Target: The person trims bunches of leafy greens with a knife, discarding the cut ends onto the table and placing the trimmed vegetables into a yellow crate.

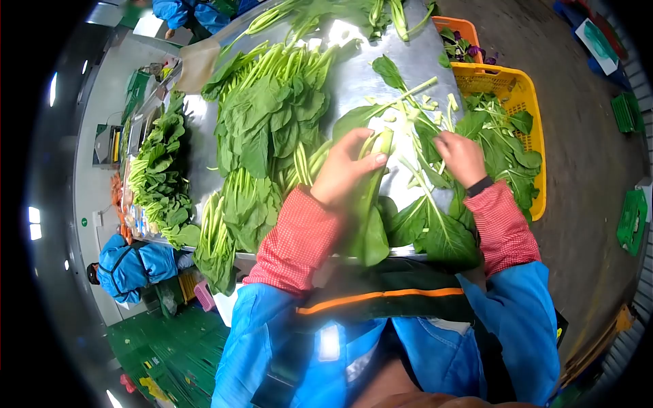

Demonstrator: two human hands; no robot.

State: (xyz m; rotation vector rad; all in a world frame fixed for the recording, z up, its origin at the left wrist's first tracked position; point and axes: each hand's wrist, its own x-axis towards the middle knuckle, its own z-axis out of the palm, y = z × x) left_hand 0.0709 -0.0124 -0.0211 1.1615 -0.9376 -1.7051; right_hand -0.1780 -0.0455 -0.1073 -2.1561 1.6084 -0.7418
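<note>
While curled, left hand [347, 166] around stalks [386, 143].

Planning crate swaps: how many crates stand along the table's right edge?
2: the yellow crate, right of the right hand, and the orange crate, just beyond it. Others may be hidden.

We log broad deep-green leaves [262, 122] on paler green stalks [303, 162], red-and-white checked cloth sleeves [299, 231], a bright-blue cloth garment [520, 306], dark waist cloth [401, 277] striped orange, and a yellow plastic basket [532, 102].
</note>
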